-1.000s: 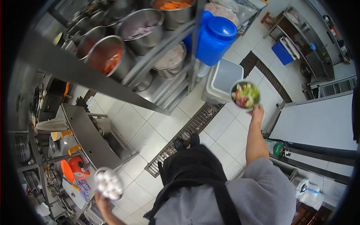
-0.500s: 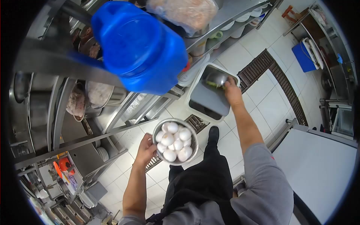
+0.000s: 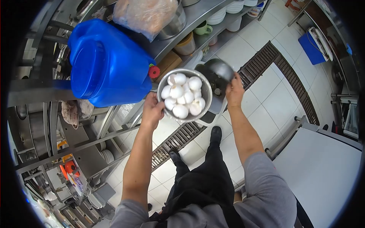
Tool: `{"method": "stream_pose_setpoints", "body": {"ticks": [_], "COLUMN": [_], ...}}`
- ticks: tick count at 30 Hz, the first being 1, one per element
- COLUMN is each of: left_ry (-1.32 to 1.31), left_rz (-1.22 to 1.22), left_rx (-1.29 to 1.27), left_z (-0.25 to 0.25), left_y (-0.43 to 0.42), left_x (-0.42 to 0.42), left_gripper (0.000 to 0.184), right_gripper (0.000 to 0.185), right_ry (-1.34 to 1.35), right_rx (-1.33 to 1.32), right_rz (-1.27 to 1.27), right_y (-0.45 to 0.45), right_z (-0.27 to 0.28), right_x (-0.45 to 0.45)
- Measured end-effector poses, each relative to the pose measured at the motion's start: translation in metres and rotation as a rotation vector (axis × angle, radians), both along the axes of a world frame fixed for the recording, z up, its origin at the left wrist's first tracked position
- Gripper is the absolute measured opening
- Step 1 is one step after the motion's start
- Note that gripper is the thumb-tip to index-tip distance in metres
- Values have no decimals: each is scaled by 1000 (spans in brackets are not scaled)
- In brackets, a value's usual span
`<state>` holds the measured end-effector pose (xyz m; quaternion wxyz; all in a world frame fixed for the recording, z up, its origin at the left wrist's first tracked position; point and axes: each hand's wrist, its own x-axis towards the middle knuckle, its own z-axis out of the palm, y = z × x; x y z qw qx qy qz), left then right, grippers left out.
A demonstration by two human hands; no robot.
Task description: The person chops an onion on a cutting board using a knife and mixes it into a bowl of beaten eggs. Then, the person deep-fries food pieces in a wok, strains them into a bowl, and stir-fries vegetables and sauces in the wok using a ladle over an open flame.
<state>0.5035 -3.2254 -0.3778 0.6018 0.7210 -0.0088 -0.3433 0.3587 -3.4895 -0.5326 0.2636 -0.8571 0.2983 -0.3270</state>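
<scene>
My left hand (image 3: 153, 110) grips the rim of a round metal bowl (image 3: 208, 99) heaped with white eggs (image 3: 182, 95). In my right hand (image 3: 235, 91) is a second metal bowl (image 3: 221, 69), held by its edge and tilted over a grey bin (image 3: 216, 105). Dark matter with a pale scrap shows in the bin below the tilted bowl. The egg bowl hides much of the bin from this angle.
A large blue plastic jug (image 3: 114, 64) stands on the metal shelving at left, near a plastic-wrapped bundle (image 3: 146, 13). Stacked white bowls (image 3: 216, 17) and a green cup (image 3: 203, 28) sit on lower shelves. A floor drain grate (image 3: 258, 64) crosses the tiles; a white-topped unit (image 3: 323, 163) is at right.
My left hand has moved the egg bowl up and right, now overlapping the bin in view. My right hand still holds the other bowl over the bin. The view has shifted.
</scene>
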Motion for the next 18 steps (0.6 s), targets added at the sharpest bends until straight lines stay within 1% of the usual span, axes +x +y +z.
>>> {"method": "stream_pose_setpoints", "body": {"ticks": [2,3,4,6,7,8,9,10,12,13,16,18], "left_ry": [-97,-237,-375,-1025,-1037,-1050,-1308,-1303,-1401,-1491,-1533,-1571], "left_rz": [-16,-76,-134,-302,-365,-430,-559,-562,-877,-874,-888,-860], "left_rx": [11,61,108,236,304,372,292,293,647,618,637,587], "left_z": [-12,-35,-62,-89,-96,-106,-119,-134,-152,-155,-153,-143], "left_y": [-32,-46,-61,-100,-117,-131,-139,-144,-154,-160,-175,-171], "left_x": [10,23,36,40,38,37,38,37,31,27,28,26], "left_gripper": [27,26,26,20,20,20,19,19,16,8,4,4], "right_gripper": [8,9,9,12,12,12,12,12,10,10,9,15], "right_ry": [-254,-256,-256,-143,-140,-238,-338,-333,-392,-390,-305,-100], "right_rx": [171,104,99,592,592,685,776,778,967,970,959,896], "right_rz": [-266,-346,-353,-537,-537,-598,-660,-663,-643,-642,-613,-552], "right_y": [-3,-2,1,7,9,11,11,12,15,14,11,6], "right_z": [0,3,7,12,8,3,-2,2,22,26,36,42], "right_x": [-15,-23,-35,-60,-69,-78,-85,-90,-94,-96,-111,-119]}}
